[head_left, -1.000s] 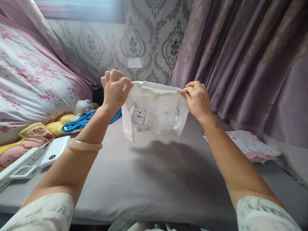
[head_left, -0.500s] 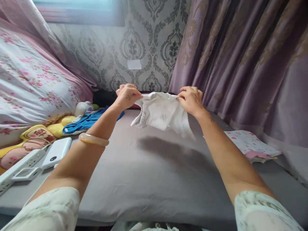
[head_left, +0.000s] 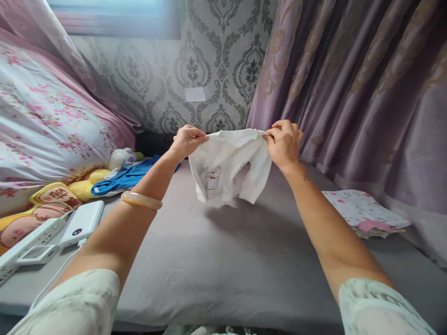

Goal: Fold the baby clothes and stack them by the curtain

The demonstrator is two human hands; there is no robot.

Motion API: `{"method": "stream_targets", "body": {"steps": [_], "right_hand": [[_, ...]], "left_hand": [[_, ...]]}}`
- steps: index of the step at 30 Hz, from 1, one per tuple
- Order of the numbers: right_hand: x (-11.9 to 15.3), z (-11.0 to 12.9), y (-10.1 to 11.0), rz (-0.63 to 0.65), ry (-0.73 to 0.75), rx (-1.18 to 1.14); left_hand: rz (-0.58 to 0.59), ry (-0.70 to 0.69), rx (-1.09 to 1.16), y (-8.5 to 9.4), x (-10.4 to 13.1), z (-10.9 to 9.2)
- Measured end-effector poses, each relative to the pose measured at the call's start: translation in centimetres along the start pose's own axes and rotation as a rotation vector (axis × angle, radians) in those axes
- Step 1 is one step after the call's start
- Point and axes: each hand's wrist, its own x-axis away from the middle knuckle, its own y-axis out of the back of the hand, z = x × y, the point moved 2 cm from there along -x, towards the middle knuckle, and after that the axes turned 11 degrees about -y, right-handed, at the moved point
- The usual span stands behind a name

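Observation:
A small white long-sleeved shirt hangs stretched between my hands above the grey bed sheet. On its front is a printed bear with a red bow. My left hand pinches one shoulder of the shirt. At the other shoulder, my right hand grips the cloth between thumb and fingers. The neckline faces up, and the sleeves droop at both sides. The lower hem hangs just over the sheet and casts a shadow on it.
Left on the bed are a power strip, a white power bank with a cable, a yellow cushion, a blue garment and a plush toy. A folded patterned cloth pile lies right, near the purple curtain.
The shirt was bunched and swinging; now it hangs down more openly, with its bear print and sleeves visible. My right hand has shifted slightly right and up, spreading the shoulders wider.

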Motion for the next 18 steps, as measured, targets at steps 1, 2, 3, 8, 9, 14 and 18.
{"method": "stream_targets", "body": {"steps": [1,2,3,8,9,14,18], "right_hand": [[0.0,-0.1,-0.2,-0.002,-0.02,-0.013],[0.1,-0.2,-0.4,0.018,-0.04,-0.031],[0.1,-0.3,-0.7,0.054,-0.062,-0.052],[0.3,-0.7,-1.6,0.188,-0.207,-0.16],[0.3,-0.7,-1.7,0.194,-0.22,-0.176],[0.5,-0.6,-1.8,0.193,-0.226,-0.189],[1.0,-0.4,-1.7,0.189,-0.217,-0.188]], "left_hand": [[-0.006,0.023,0.027,-0.1,0.1,0.1],[-0.013,0.045,0.052,-0.2,0.2,0.3],[-0.02,0.065,0.077,-0.4,0.3,0.5],[0.016,0.113,0.168,-1.5,0.8,1.2],[0.021,0.115,0.171,-1.7,0.8,1.3],[-0.01,0.12,0.082,-2.6,0.8,1.0],[-0.054,0.148,-0.047,-3.2,1.6,-0.4]]}}
